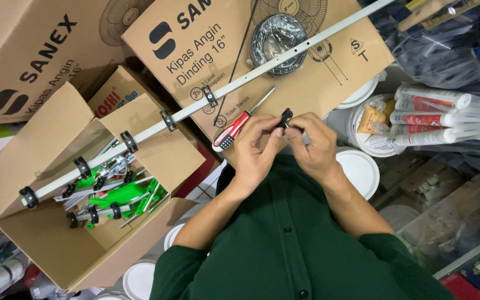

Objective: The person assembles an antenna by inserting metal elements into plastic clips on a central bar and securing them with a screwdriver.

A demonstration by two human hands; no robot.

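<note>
Screwdriver (239, 126) on box (195, 50), left of hands (284, 141).

Head cam, straight down, close.

A large flat brown cardboard carton (318, 89), printed with a fan drawing, serves as the work surface here. Directly on it lie a screwdriver with a red, white and black handle (233, 130) and a coil of black cable in clear wrap (278, 43). A long thin white metal rail (284, 58) crosses the carton slantwise, carrying small black plastic clips (210, 96) spaced along it. The rail's lower end rests on the rim of an open brown cardboard box (40, 166) just beside the carton, in which green and white metal parts (118, 194) are piled.
</note>
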